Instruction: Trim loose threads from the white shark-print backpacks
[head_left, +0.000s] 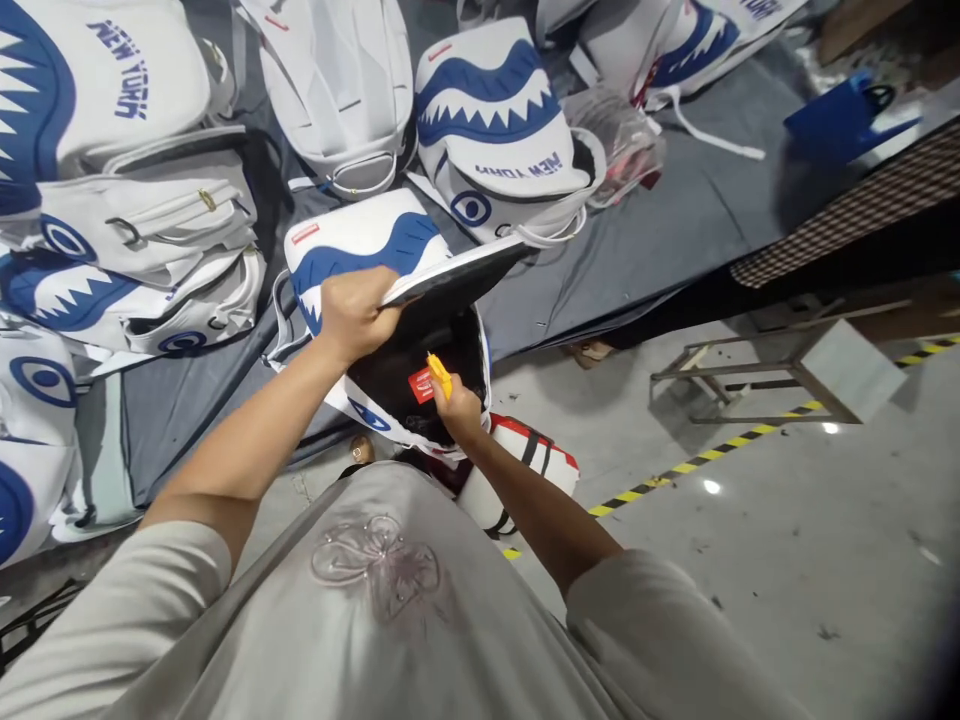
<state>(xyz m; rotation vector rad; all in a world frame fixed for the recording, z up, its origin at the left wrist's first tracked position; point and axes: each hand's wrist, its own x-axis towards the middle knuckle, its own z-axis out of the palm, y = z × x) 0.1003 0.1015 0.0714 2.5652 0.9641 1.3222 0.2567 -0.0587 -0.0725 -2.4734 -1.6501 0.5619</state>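
Note:
A white backpack with a blue shark-mouth print lies open in front of me, its black inside showing. My left hand is closed on the raised front flap and holds it up. My right hand is closed on a small yellow tool at the bag's opening, right beside a red tag inside the black lining.
Several more white and blue shark backpacks are piled on a grey cloth ahead and to the left. A clear plastic bag lies among them. A metal frame and yellow-black floor tape are at the right; a red-trimmed white bag sits below.

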